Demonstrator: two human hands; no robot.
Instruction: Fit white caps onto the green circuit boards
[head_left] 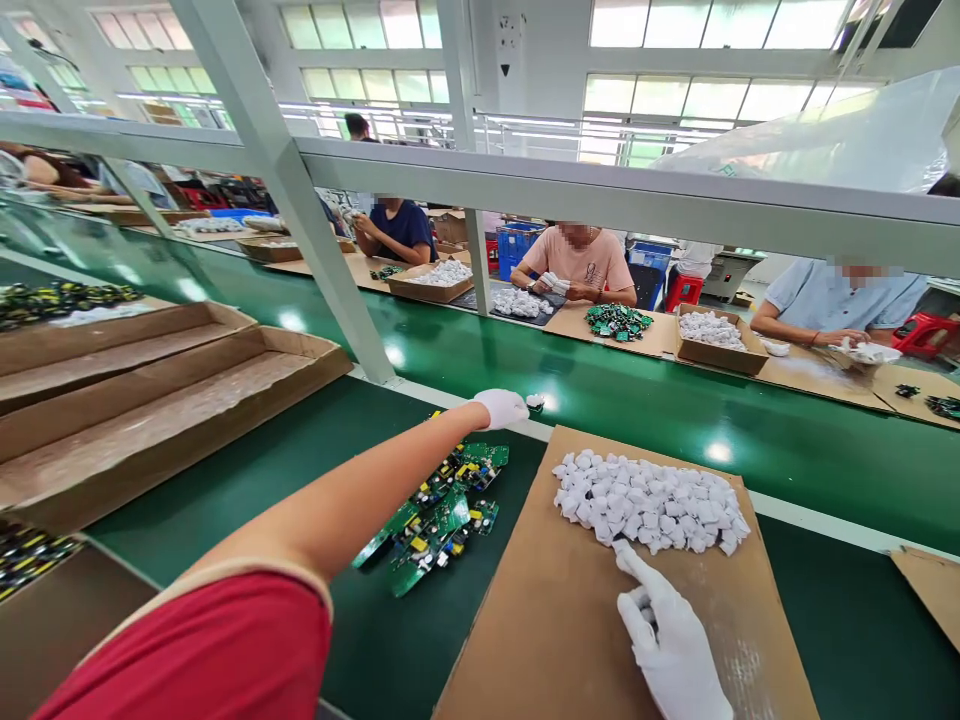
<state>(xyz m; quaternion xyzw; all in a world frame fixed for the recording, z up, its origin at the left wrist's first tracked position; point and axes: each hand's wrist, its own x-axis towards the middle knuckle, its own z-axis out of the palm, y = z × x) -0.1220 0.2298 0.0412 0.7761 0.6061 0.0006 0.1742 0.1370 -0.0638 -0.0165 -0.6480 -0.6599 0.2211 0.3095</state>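
White-gloved, my left hand [501,408] reaches over the edge of the green belt, fingers pressed together, a small white piece [535,402] at their tips. Below that forearm lies a heap of green circuit boards [450,515] with yellow and black parts, partly hidden by the arm. Many small white pieces [649,500] form a pile on a brown cardboard sheet [555,600]. At the pile's near edge is my right hand [660,625], also gloved, its index finger stretched out to the pieces and its other fingers loosely bent, with nothing seen in them.
Long cardboard trays [172,410] stand at the left. A slanted metal post [322,240] and a crossbar [600,190] cross the view. Across the green belt [420,345], several people work beside boxes of white pieces [712,345] and small green boards [616,321].
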